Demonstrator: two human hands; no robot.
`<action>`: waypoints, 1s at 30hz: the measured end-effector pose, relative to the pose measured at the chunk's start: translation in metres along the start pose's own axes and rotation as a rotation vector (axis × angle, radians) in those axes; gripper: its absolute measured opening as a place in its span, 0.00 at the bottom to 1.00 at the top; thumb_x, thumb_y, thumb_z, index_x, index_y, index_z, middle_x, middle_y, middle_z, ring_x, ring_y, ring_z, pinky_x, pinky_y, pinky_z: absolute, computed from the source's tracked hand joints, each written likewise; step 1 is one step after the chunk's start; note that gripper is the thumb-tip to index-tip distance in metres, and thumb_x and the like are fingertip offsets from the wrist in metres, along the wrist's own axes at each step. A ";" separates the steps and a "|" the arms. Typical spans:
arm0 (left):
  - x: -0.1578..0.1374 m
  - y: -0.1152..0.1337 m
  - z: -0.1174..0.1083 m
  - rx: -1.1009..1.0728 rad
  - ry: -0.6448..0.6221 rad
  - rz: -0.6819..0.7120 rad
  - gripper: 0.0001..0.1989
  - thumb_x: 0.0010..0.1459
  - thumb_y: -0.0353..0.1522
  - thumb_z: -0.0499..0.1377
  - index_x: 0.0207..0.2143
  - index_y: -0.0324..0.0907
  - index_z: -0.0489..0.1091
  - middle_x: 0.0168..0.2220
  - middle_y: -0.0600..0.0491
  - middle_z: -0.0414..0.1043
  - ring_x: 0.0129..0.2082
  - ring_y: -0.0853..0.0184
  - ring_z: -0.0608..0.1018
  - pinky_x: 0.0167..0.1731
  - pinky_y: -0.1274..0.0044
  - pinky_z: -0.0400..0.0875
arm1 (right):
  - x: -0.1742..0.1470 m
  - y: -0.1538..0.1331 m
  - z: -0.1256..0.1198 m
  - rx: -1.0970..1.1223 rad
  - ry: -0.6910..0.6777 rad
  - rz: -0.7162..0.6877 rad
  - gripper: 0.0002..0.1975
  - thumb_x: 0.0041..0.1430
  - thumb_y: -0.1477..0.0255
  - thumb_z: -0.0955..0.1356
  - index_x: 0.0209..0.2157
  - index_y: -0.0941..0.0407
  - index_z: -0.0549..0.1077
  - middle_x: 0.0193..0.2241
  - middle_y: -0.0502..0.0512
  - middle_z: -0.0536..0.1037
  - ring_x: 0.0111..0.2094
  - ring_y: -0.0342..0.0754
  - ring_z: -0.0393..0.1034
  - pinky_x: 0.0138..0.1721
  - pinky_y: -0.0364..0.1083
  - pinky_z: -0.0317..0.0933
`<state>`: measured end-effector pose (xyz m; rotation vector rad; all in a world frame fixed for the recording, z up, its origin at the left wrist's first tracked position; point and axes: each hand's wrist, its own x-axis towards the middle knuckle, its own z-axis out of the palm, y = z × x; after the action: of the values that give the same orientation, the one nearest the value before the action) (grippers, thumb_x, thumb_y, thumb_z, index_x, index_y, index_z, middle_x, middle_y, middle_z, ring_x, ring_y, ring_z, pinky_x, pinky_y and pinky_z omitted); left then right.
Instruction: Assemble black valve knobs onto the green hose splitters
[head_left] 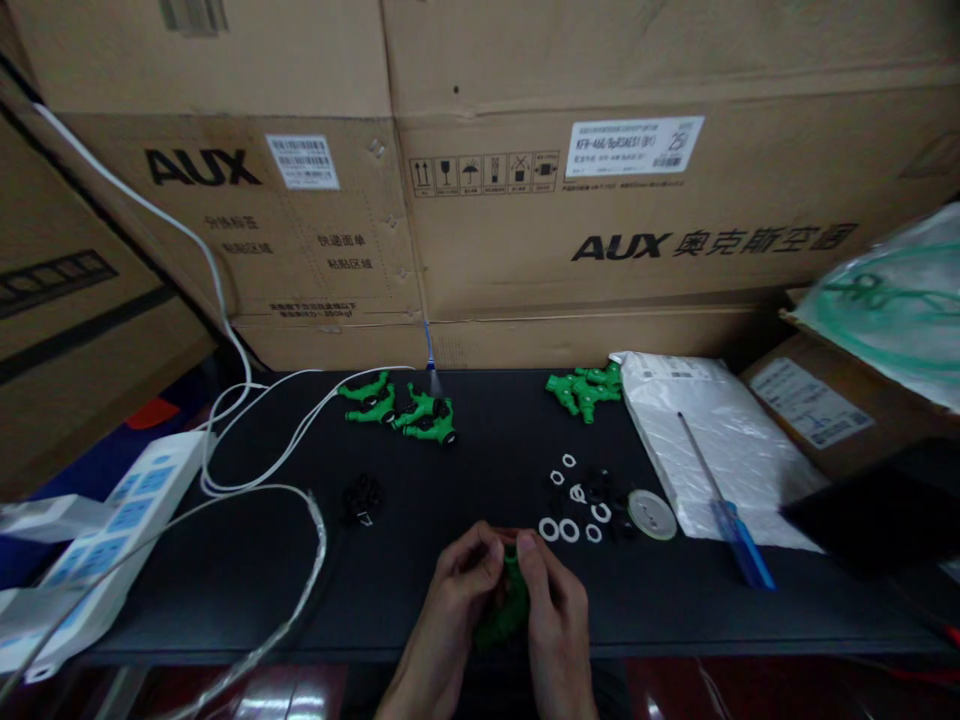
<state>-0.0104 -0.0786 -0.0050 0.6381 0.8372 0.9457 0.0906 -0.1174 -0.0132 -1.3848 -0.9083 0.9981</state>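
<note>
Close to the table's front edge, a green plastic pipe fitting (510, 600) is held between both hands. My left hand (465, 590) grips it from the left, thumb and fingertips at its top end. On the other side, my right hand (551, 600) is closed around it, with the thumb at the same top end. The fingers hide much of the fitting and anything small at its opening. Beyond my right hand lie several white ring washers (568, 530) and small black parts (600, 485), beside a round translucent lid-like disc (652, 515).
Green fittings with black parts (427, 415) lie at the back left; more green fittings (589, 388) sit back right. A black pile (363, 498) is at left. A blue-handled screwdriver (739, 540) rests on a white package (697, 430). White cables run from a power strip (112, 540).
</note>
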 end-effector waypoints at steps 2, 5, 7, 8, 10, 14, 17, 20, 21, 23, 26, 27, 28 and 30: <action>0.001 -0.005 -0.002 -0.005 0.010 0.000 0.24 0.43 0.50 0.74 0.27 0.39 0.77 0.30 0.53 0.75 0.22 0.74 0.65 0.23 0.81 0.57 | -0.001 0.000 0.000 0.012 0.006 -0.002 0.24 0.67 0.53 0.65 0.37 0.58 0.83 0.34 0.58 0.82 0.35 0.50 0.74 0.39 0.44 0.68; 0.003 -0.011 -0.004 -0.009 0.012 -0.013 0.25 0.41 0.51 0.75 0.28 0.39 0.77 0.27 0.55 0.72 0.21 0.75 0.64 0.22 0.81 0.57 | -0.001 0.001 0.001 0.021 -0.001 -0.012 0.24 0.67 0.53 0.64 0.36 0.58 0.83 0.31 0.57 0.81 0.33 0.49 0.73 0.37 0.44 0.67; 0.005 -0.015 -0.006 -0.018 0.004 -0.008 0.25 0.42 0.51 0.75 0.28 0.39 0.76 0.24 0.56 0.68 0.20 0.75 0.63 0.22 0.81 0.55 | -0.001 0.001 0.001 0.017 0.003 -0.015 0.24 0.67 0.54 0.65 0.35 0.58 0.82 0.29 0.55 0.79 0.32 0.49 0.73 0.36 0.43 0.66; 0.006 -0.017 -0.006 -0.020 -0.002 -0.002 0.25 0.41 0.51 0.74 0.27 0.39 0.76 0.23 0.57 0.67 0.20 0.75 0.63 0.21 0.81 0.55 | -0.001 0.001 0.002 0.019 0.018 -0.015 0.24 0.67 0.54 0.65 0.34 0.58 0.82 0.28 0.54 0.78 0.32 0.48 0.72 0.36 0.43 0.66; 0.006 -0.019 -0.007 -0.017 -0.019 0.005 0.26 0.41 0.51 0.75 0.27 0.39 0.74 0.22 0.58 0.65 0.20 0.75 0.63 0.21 0.81 0.55 | -0.003 0.000 0.003 0.037 0.069 -0.012 0.23 0.67 0.54 0.66 0.33 0.58 0.82 0.26 0.53 0.77 0.31 0.48 0.72 0.36 0.43 0.65; 0.002 -0.018 -0.003 -0.047 -0.022 -0.009 0.24 0.44 0.49 0.74 0.26 0.39 0.72 0.25 0.57 0.66 0.22 0.75 0.65 0.24 0.82 0.58 | -0.004 0.000 0.005 0.064 0.117 0.000 0.23 0.65 0.53 0.67 0.30 0.57 0.81 0.25 0.52 0.76 0.30 0.48 0.71 0.34 0.43 0.63; 0.001 -0.017 0.001 -0.058 0.008 -0.028 0.26 0.42 0.50 0.75 0.28 0.40 0.71 0.23 0.59 0.65 0.20 0.76 0.63 0.22 0.82 0.56 | -0.003 0.001 0.002 0.034 0.101 0.000 0.24 0.65 0.53 0.66 0.30 0.58 0.81 0.24 0.53 0.76 0.29 0.49 0.71 0.33 0.44 0.64; 0.001 -0.018 0.004 -0.041 0.026 -0.027 0.27 0.40 0.52 0.75 0.30 0.41 0.73 0.21 0.60 0.63 0.19 0.76 0.63 0.21 0.82 0.55 | -0.001 0.003 -0.002 0.002 0.084 -0.015 0.25 0.64 0.52 0.66 0.29 0.59 0.81 0.26 0.56 0.78 0.30 0.50 0.72 0.33 0.45 0.66; 0.002 -0.018 0.005 -0.042 0.028 -0.021 0.26 0.42 0.51 0.74 0.30 0.41 0.73 0.22 0.60 0.63 0.20 0.75 0.64 0.22 0.82 0.56 | -0.001 0.003 -0.002 -0.002 0.090 -0.020 0.25 0.63 0.52 0.66 0.29 0.59 0.81 0.26 0.56 0.78 0.30 0.50 0.73 0.34 0.45 0.66; 0.001 -0.018 0.007 -0.057 0.038 -0.015 0.22 0.44 0.48 0.74 0.30 0.41 0.74 0.23 0.59 0.65 0.23 0.74 0.67 0.25 0.82 0.60 | -0.002 0.002 -0.002 -0.003 0.115 -0.028 0.25 0.64 0.52 0.66 0.29 0.59 0.81 0.26 0.56 0.78 0.30 0.50 0.72 0.34 0.45 0.66; -0.003 -0.017 0.011 -0.065 0.074 -0.020 0.19 0.44 0.44 0.75 0.29 0.41 0.75 0.25 0.58 0.67 0.25 0.72 0.69 0.28 0.82 0.63 | -0.003 0.000 0.000 -0.002 0.117 -0.034 0.25 0.64 0.53 0.66 0.27 0.59 0.80 0.23 0.54 0.76 0.27 0.49 0.70 0.31 0.44 0.64; -0.006 -0.016 0.012 -0.048 0.091 -0.012 0.19 0.45 0.44 0.75 0.29 0.41 0.75 0.25 0.58 0.67 0.26 0.72 0.70 0.28 0.82 0.63 | -0.003 -0.001 0.001 0.004 0.111 -0.029 0.25 0.64 0.53 0.66 0.28 0.59 0.80 0.23 0.54 0.75 0.27 0.48 0.70 0.31 0.44 0.63; -0.008 -0.014 0.013 -0.015 0.109 0.002 0.18 0.46 0.44 0.74 0.30 0.41 0.76 0.26 0.58 0.68 0.26 0.71 0.70 0.28 0.82 0.63 | -0.002 -0.003 0.001 0.014 0.107 -0.018 0.25 0.64 0.52 0.66 0.28 0.59 0.80 0.23 0.53 0.75 0.28 0.48 0.70 0.31 0.44 0.63; -0.015 -0.010 0.014 0.096 0.142 0.041 0.17 0.52 0.46 0.70 0.34 0.42 0.78 0.29 0.56 0.72 0.29 0.69 0.73 0.30 0.81 0.66 | 0.000 -0.006 0.002 0.034 0.107 0.024 0.26 0.63 0.50 0.66 0.27 0.59 0.79 0.23 0.52 0.74 0.27 0.48 0.68 0.30 0.44 0.63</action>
<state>0.0009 -0.0976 -0.0008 0.6783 1.0036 1.0012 0.0891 -0.1167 -0.0076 -1.4097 -0.7940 0.9440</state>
